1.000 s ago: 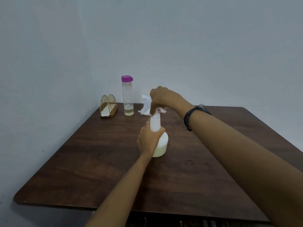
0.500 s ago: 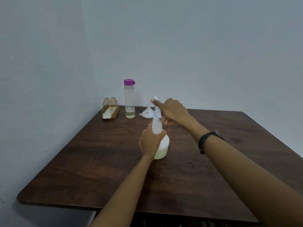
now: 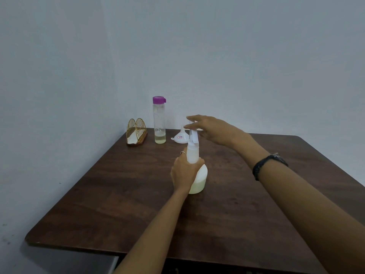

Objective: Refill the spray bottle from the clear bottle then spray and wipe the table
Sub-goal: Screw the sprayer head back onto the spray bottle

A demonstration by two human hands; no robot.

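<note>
Since a second ago the right hand [image 3: 215, 130] has uncurled from a fist atop the spray head [image 3: 192, 133]; its fingers [image 3: 194, 118] now stretch nearly straight across the head's top, touching it lightly, and whether they pinch it I cannot tell. Below them the left hand [image 3: 184, 173] grips the spray bottle [image 3: 198, 178] round its neck, fingers curled, holding it upright on the table [image 3: 118, 204]; pale liquid fills the lower body.

My judgement: the head is being screwed back on after the refill, or loosened before it; the pictures do not settle which. Next the right fingers need a fresh purchase on the head to finish the turn while the left keeps the bottle from spinning.

Just beyond the right fingers lies one white funnel [image 3: 180, 137]; left of it stands one clear bottle [image 3: 159, 123], purple-capped, a little liquid at the bottom; farther left, one gold wire holder [image 3: 136, 131]. One spray bottle, two hands, one dark wristband [image 3: 266, 165].
</note>
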